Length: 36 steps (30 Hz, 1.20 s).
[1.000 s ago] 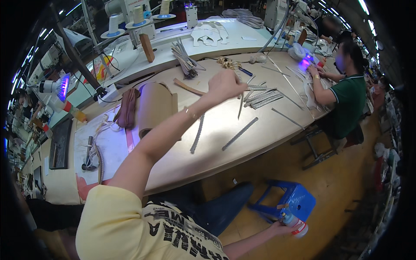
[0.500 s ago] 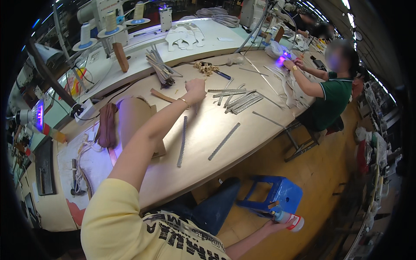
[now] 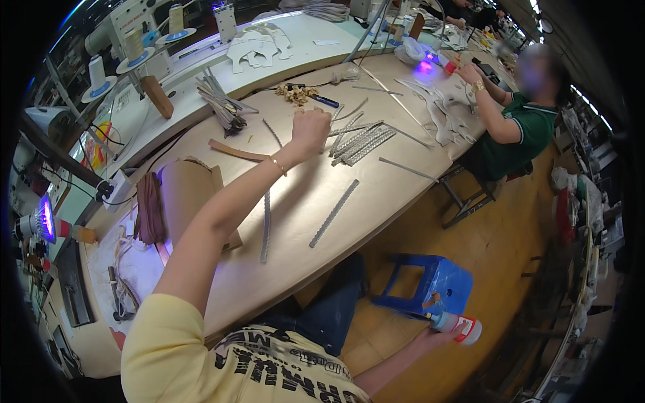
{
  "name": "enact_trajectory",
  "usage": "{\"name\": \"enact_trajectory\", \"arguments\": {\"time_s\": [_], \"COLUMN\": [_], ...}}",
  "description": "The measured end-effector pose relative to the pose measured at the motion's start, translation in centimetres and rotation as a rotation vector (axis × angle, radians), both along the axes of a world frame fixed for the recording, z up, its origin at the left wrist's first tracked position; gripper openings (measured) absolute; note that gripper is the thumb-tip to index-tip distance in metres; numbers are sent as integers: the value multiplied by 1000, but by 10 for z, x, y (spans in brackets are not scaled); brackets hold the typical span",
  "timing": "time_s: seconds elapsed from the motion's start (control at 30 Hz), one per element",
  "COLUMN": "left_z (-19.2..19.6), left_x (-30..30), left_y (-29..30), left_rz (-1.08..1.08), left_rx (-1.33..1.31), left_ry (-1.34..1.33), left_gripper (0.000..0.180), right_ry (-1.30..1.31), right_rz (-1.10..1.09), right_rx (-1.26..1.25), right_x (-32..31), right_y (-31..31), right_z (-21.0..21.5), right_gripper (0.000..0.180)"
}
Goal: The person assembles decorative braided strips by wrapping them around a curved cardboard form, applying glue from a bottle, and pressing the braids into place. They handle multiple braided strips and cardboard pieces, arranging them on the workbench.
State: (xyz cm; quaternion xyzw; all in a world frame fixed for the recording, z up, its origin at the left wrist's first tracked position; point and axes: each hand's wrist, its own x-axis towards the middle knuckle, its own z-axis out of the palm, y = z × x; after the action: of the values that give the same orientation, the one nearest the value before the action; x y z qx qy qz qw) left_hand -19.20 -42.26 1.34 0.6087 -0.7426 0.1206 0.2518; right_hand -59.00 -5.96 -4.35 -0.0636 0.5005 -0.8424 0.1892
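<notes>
My left hand is closed in a loose fist above the table, beside a pile of braided grey strips. Whatever its fingers hold is hidden. Left of its wrist, a narrow strip shows partly behind the forearm. Two more braided strips, one below the forearm and one slanting, lie apart nearer me. Low on the right, away from the table, my right hand grips a clear squeeze bottle with a red and white label, tilted sideways over the floor.
A blue plastic stool stands by the bottle. Beyond my left hand are a bundle of strips, tan scraps and a dark-handled tool. A cardboard roll lies left. A co-worker in green works at the far right.
My left hand has moved right across the table toward the strip pile, exposing a narrow strip at its left. The bottle stays in my right hand. The whole view has shifted slightly.
</notes>
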Motion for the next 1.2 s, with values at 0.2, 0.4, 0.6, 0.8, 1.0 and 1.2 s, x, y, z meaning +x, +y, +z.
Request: {"name": "enact_trajectory", "arguments": {"time_s": [0.2, 0.4, 0.6, 0.8, 1.0, 1.2], "left_z": [-7, -44, -41, -5, 21, -2], "left_x": [-61, -97, -84, -69, -5, 17], "left_y": [109, 174, 192, 159, 60, 17], "left_rz": [-383, -509, -408, -201, -133, 66], "left_rx": [-174, -8, 233, 195, -306, -70], "left_ry": [119, -17, 328, 1029, 696, 187], "left_gripper": [8, 5, 11, 13, 11, 15], "right_ry": [58, 222, 517, 496, 413, 385], "right_rz": [344, 345, 564, 520, 412, 485], "right_rx": [-10, -54, -41, -123, -46, -5], "right_x": [14, 43, 76, 103, 85, 55], "right_y": [-31, -109, -193, -214, -194, -173], "right_z": [6, 35, 70, 82, 68, 66], "right_gripper": [59, 47, 34, 31, 32, 40]}}
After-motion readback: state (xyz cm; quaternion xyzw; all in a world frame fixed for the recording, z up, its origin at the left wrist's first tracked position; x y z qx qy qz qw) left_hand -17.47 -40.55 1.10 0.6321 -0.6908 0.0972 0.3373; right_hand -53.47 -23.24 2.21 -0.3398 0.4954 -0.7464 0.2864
